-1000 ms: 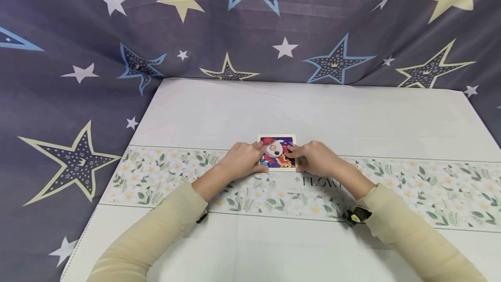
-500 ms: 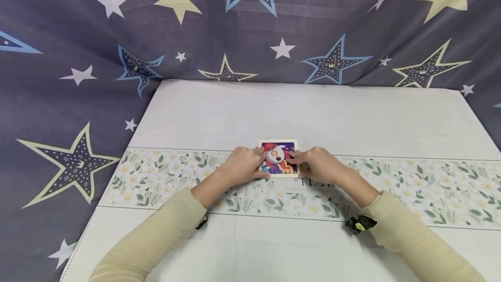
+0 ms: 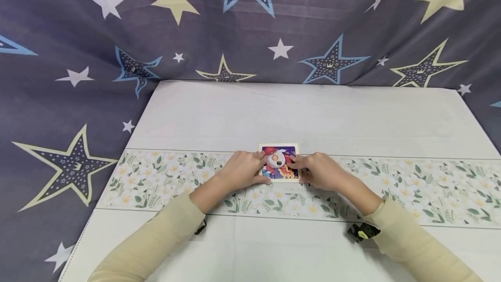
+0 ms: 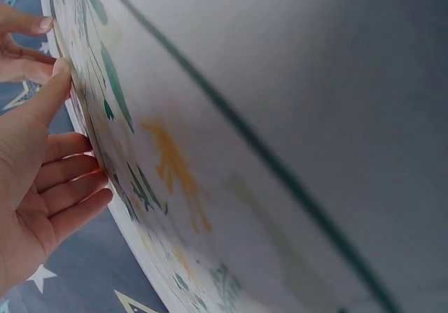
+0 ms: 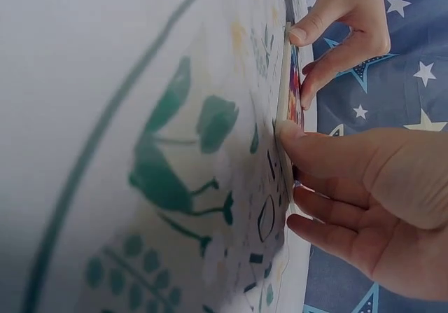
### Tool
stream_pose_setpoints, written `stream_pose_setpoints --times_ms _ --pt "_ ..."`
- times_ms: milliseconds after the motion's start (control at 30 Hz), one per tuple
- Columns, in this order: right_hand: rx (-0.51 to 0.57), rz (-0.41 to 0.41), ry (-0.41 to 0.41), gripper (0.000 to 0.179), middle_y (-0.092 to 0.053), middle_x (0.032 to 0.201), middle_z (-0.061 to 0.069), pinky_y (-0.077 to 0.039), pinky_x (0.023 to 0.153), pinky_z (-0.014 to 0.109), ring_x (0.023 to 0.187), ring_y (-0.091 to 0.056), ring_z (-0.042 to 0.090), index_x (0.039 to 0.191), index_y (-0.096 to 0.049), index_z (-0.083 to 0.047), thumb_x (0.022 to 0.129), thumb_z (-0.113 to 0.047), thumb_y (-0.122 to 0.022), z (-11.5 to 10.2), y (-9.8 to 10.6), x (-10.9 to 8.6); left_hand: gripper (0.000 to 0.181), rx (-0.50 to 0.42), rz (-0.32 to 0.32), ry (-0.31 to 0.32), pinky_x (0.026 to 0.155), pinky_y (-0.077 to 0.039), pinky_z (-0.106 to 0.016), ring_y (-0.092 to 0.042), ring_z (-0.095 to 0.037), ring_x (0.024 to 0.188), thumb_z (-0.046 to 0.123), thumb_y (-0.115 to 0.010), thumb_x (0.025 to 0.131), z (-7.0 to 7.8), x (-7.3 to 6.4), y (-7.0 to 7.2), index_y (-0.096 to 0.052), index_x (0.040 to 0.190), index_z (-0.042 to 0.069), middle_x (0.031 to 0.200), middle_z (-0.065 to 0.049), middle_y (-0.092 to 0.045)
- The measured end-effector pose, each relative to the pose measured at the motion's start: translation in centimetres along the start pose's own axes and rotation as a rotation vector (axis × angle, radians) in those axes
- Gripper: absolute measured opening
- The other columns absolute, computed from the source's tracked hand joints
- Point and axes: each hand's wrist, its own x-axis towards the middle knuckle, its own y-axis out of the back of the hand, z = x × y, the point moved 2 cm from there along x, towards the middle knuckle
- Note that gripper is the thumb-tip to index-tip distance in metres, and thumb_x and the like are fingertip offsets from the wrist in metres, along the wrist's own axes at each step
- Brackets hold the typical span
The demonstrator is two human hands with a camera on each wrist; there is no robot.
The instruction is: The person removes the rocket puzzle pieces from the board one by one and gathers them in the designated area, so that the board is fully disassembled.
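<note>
A small square picture board (image 3: pixel 280 150) with a cream border lies flat on the table cover, its cartoon showing a white character, red shapes and a purple ground. My left hand (image 3: pixel 243 169) grips its left side, thumb at the near corner and a fingertip over the picture. On the opposite side my right hand (image 3: pixel 322 171) holds it likewise, thumb at the near right corner and index finger on the printed face. The left wrist view shows the board's thin edge (image 4: pixel 85 113) at the left fingertips. In the right wrist view, the right thumb (image 5: pixel 292 132) presses against that edge.
The white table cover (image 3: pixel 297 116) carries a floral band (image 3: pixel 164 182) running across under the board. A dark star-patterned curtain (image 3: pixel 250 34) rises behind the table and along its left side. Black wrist gear (image 3: pixel 364 232) shows under the right sleeve.
Both hands have slid the picture board a little toward me, and it now covers most of the dark lettering on the floral band. The grip looks the same.
</note>
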Motion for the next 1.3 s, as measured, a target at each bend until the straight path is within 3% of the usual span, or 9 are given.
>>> stream_pose_setpoints --times_ms 267,367,467,533,600,733,900,1100,1300 --pt "-0.019 0.009 -0.025 0.043 -0.062 0.126 0.019 -0.058 0.086 0.041 0.115 -0.063 0.035 0.117 -0.069 -0.004 0.075 -0.008 -0.080 -0.6 -0.1 -0.4 0.069 -0.017 -0.036 0.005 0.084 -0.058 -0.038 -0.070 -0.027 0.104 0.063 -0.062 0.081 0.1 0.1 0.5 -0.065 0.126 0.011 0.127 -0.011 -0.066" --pt "-0.005 0.007 -0.025 0.045 -0.060 0.131 0.019 -0.060 0.077 0.031 0.111 -0.066 0.034 0.120 -0.067 -0.004 0.077 -0.007 -0.078 -0.7 -0.5 -0.4 0.068 -0.017 -0.059 0.014 0.083 -0.058 -0.038 -0.071 -0.025 0.100 0.063 -0.063 0.080 0.1 0.0 0.8 -0.067 0.124 0.012 0.124 -0.010 -0.068" --pt "0.014 0.005 -0.021 0.045 -0.058 0.132 0.020 -0.053 0.064 0.021 0.113 -0.064 0.035 0.122 -0.066 -0.003 0.078 -0.005 -0.076 -0.9 -0.8 -0.5 0.066 0.007 -0.079 0.008 0.084 -0.057 -0.037 -0.071 -0.023 0.098 0.063 -0.064 0.079 0.3 0.0 0.9 -0.068 0.121 0.012 0.122 -0.009 -0.069" --pt "0.012 0.005 -0.024 0.045 -0.058 0.133 0.020 -0.053 0.064 0.022 0.114 -0.064 0.035 0.122 -0.066 -0.003 0.079 -0.005 -0.076 -1.0 -0.9 -0.6 0.062 0.019 -0.073 -0.004 0.088 -0.056 -0.036 -0.071 -0.022 0.098 0.061 -0.065 0.081 0.5 0.1 0.9 -0.070 0.115 0.010 0.118 -0.008 -0.071" --pt "0.005 0.005 -0.030 0.045 -0.059 0.132 0.019 -0.059 0.074 0.029 0.121 -0.059 0.035 0.121 -0.066 -0.003 0.078 -0.005 -0.077 -1.0 -0.9 -0.7 0.059 0.028 -0.058 -0.018 0.092 -0.055 -0.035 -0.070 -0.022 0.098 0.060 -0.065 0.082 0.7 0.2 1.0 -0.072 0.109 0.008 0.112 -0.007 -0.072" --pt "-0.009 0.003 -0.043 0.045 -0.060 0.131 0.018 -0.059 0.082 0.037 0.121 -0.060 0.033 0.120 -0.067 -0.003 0.077 -0.006 -0.078 -0.9 -0.7 -0.7 0.045 0.011 -0.015 -0.041 0.094 -0.053 -0.033 -0.067 -0.019 0.095 0.050 -0.067 0.085 0.9 0.4 1.0 -0.072 0.099 0.007 0.101 -0.004 -0.070" --pt "-0.011 0.004 -0.042 0.046 -0.060 0.131 0.017 -0.057 0.087 0.040 0.119 -0.061 0.033 0.120 -0.067 -0.004 0.076 -0.006 -0.079 -0.9 -0.5 -0.7 0.034 -0.039 -0.002 -0.062 0.097 -0.053 -0.033 -0.066 -0.019 0.106 0.034 -0.066 0.090 1.0 0.6 0.8 -0.068 0.113 0.008 0.114 -0.006 -0.068" --pt "-0.004 0.008 -0.048 0.047 -0.060 0.131 0.016 -0.056 0.089 0.041 0.119 -0.061 0.033 0.120 -0.067 -0.005 0.075 -0.007 -0.080 -0.9 -0.3 -0.8 0.037 -0.106 -0.023 -0.080 0.102 -0.050 -0.034 -0.062 -0.021 0.119 0.026 -0.065 0.092 1.1 0.8 0.6 -0.063 0.125 0.009 0.129 -0.007 -0.062" --pt "-0.018 0.007 -0.045 0.046 -0.060 0.131 0.017 -0.056 0.089 0.042 0.119 -0.061 0.033 0.120 -0.067 -0.005 0.076 -0.007 -0.079 -0.8 -0.3 -0.7 0.043 -0.170 -0.065 -0.164 0.110 -0.044 -0.036 -0.049 -0.024 0.135 0.024 -0.060 0.095 1.8 0.5 0.3 -0.056 0.136 0.010 0.144 -0.009 -0.053"
